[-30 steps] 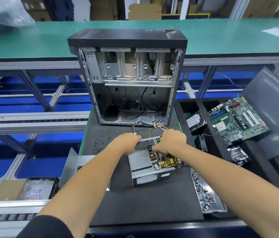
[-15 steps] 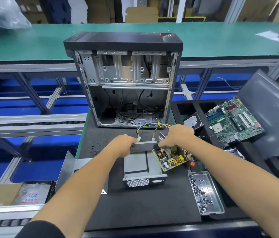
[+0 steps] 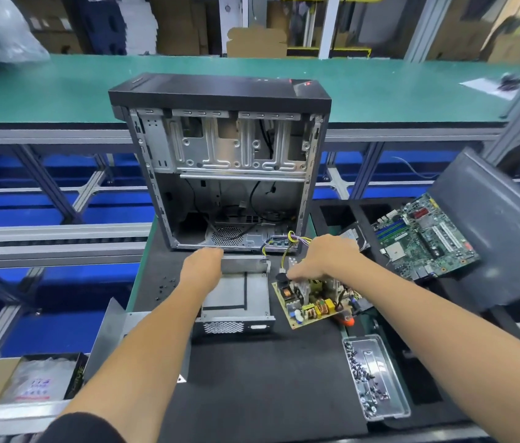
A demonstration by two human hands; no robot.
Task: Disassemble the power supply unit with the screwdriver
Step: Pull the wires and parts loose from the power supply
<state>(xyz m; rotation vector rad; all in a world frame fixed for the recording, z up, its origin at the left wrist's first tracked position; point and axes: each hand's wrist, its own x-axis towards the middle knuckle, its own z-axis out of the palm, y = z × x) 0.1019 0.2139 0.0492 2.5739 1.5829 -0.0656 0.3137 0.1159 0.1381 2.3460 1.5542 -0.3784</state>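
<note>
- Two parts of the power supply now lie side by side on the black mat: the empty metal casing under your left hand, and the circuit board just to its right.
- Your left hand curls over the casing's far rear wall and grips it.
- Your right hand bears down on the board's far edge, fingers curled onto its parts; whether they truly clamp it, you cannot tell.
- From your right grip the board runs toward you and slightly rightward, so that hand is nearer for lifting it away.
- Yellow and purple wires lead from the board toward the open computer case; judge them a likely snag.
- No writing or brand on the supply is readable.
</note>
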